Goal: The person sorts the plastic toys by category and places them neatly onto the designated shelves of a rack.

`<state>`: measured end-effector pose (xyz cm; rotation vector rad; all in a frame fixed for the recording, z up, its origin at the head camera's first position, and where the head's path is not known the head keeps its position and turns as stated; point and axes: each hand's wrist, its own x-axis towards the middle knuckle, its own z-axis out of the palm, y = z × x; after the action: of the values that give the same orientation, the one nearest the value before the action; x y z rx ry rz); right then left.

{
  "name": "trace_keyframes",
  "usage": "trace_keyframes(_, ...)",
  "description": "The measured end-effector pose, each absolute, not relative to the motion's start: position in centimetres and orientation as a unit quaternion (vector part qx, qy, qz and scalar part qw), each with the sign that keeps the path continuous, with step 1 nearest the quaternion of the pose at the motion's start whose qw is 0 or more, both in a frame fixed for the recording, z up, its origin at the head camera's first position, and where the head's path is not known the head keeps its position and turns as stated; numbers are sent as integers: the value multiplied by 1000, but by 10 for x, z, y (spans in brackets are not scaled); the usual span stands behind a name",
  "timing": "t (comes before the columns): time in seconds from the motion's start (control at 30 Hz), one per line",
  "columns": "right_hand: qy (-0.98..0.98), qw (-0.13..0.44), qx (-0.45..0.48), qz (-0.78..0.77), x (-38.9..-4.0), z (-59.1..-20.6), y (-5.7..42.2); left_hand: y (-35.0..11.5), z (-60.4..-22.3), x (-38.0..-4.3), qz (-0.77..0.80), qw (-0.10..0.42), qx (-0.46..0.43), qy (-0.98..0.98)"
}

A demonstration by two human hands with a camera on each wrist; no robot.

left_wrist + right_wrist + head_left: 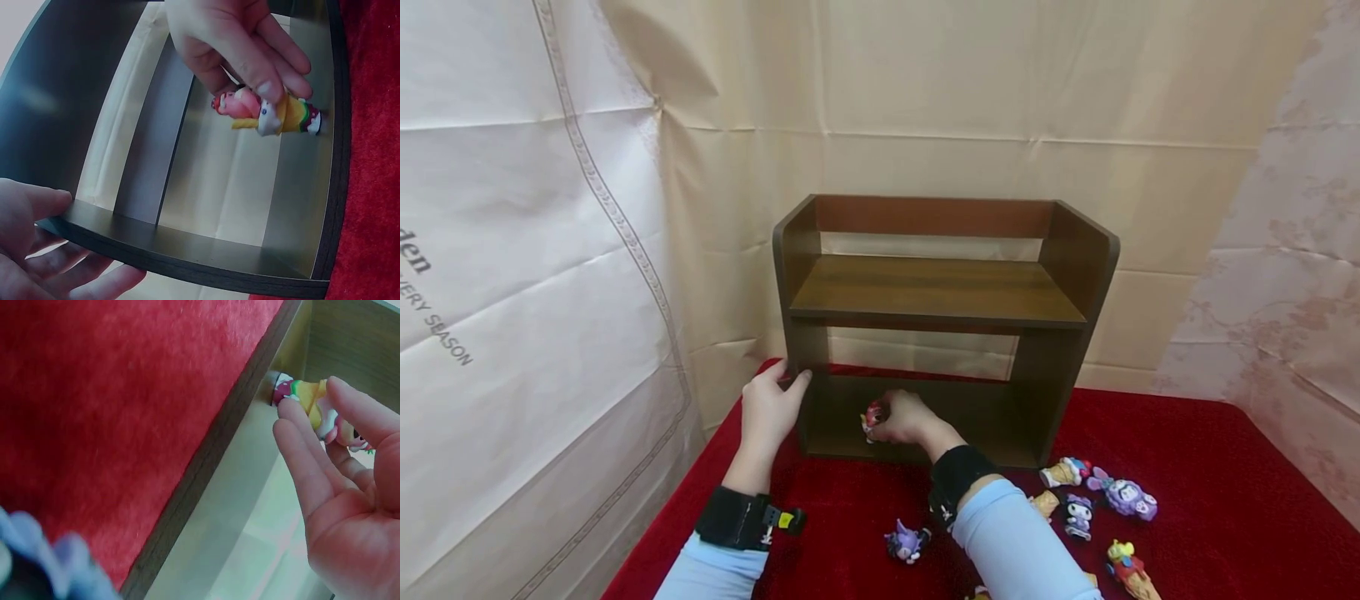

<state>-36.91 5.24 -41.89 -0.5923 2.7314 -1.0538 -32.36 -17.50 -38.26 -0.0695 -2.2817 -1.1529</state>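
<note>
Right hand pinches pink-headed, yellow-bodied plastic figurine, seven o'clock inside brown two-tier wooden shelf unit; left hand grips its edge, eight o'clock.

Held figurine: pink-and-red head, white below it, yellow body, green band, dark-red and white base. Shelf: brown; far top rail reddish-brown. Cloth: deep red. Far curtain: beige. Left curtain: white, grey lettering, patterned stripe. Right curtain: pale, pinkish floral print. Sleeves: light blue. Wristbands: black. Near figurine: purple, some white. Right figurine: lilac and white. Nearest-right cone toy: yellow, red, tan.
</note>
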Motion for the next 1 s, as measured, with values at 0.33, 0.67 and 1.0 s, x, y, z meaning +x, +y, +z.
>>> trace_keyframes(0.33,876,93,-190,-434,-370,-424,34,-175,-382,-324,-432,285,-25,-855)
trace_keyframes(0.67,883,80,-211,-411,-369,-423,23,-178,-384,-325,-432,279,-20,-857)
trace_keyframes(1.0,899,58,-220,-373,-370,-422,16,-176,-384,-325,-432,283,-21,-856)
